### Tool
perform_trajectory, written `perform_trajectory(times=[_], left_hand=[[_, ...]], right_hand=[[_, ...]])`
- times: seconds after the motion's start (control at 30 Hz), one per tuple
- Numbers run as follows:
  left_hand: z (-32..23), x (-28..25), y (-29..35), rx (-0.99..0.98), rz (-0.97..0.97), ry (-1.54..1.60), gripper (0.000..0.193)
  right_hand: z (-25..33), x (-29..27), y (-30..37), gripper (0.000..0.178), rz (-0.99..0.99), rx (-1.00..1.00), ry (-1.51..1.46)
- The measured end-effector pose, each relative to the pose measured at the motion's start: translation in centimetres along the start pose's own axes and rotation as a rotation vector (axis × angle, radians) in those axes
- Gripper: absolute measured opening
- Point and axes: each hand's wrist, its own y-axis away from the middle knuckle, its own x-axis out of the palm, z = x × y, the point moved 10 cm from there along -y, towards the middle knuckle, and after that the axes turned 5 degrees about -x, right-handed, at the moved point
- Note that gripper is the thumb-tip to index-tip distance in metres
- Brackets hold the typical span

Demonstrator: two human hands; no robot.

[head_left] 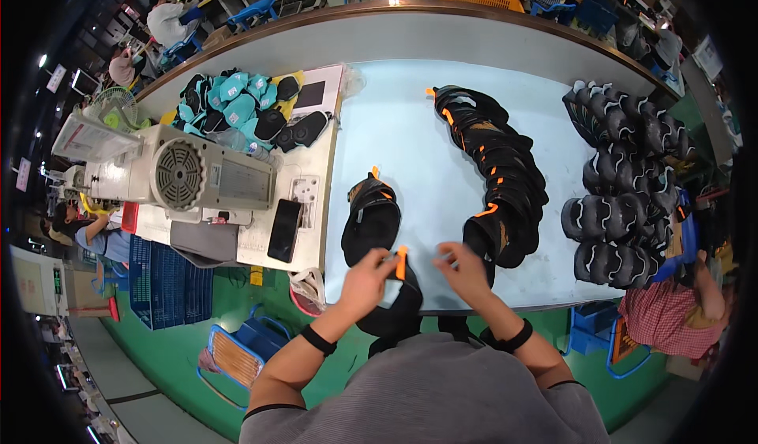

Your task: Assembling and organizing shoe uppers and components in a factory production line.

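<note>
My left hand (366, 284) pinches the edge of a black shoe upper (395, 306) at the near table edge, beside its orange pull tab (401, 262). Just to the right, my right hand (464, 273) is slightly blurred, its fingers apart and nothing seen in them. It hovers by the near end of a long curved row of overlapping black shoe uppers (505, 160) with orange tabs. Beyond my left hand, another small pile of black uppers (371, 223) lies on the pale blue tabletop (379, 112).
On the left stand a sewing machine (197, 168), a phone (285, 229) and a heap of teal and black pieces (241, 104). Grey-black shoe uppers (612, 215) lie in rows at the right. Blue crates (166, 282) and a stool (237, 355) stand below. A person in a checked shirt (667, 318) is at right.
</note>
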Motion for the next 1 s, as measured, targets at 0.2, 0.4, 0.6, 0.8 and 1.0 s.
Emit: perform_trajectory(times=[0.2,0.4,0.6,0.8,1.0], left_hand=[[6.0,-3.2,-9.5,0.121,-0.314,-0.534,0.061],[-2.5,-6.3,-9.1,0.170,-0.301,-0.026,0.046],[-1.7,7.2,-5.8,-0.626,0.345,1.350,0.018],[-4.2,6.0,-3.2,-0.558,0.272,1.175,0.012],[-5.5,2.5,-1.6,-0.188,-0.052,0.186,0.029]], right_hand=[[-2.5,-9.1,-2.7,0.038,-0.313,-0.178,0.670],[3.8,-7.5,0.5,0.047,-0.249,-0.455,0.345],[6.9,-4.4,3.4,0.047,0.031,-0.394,0.015],[0.4,-3.5,2.4,0.016,0.131,0.225,-0.393],[2.7,-1.3,2.7,0.015,-0.045,-0.080,-0.037]])
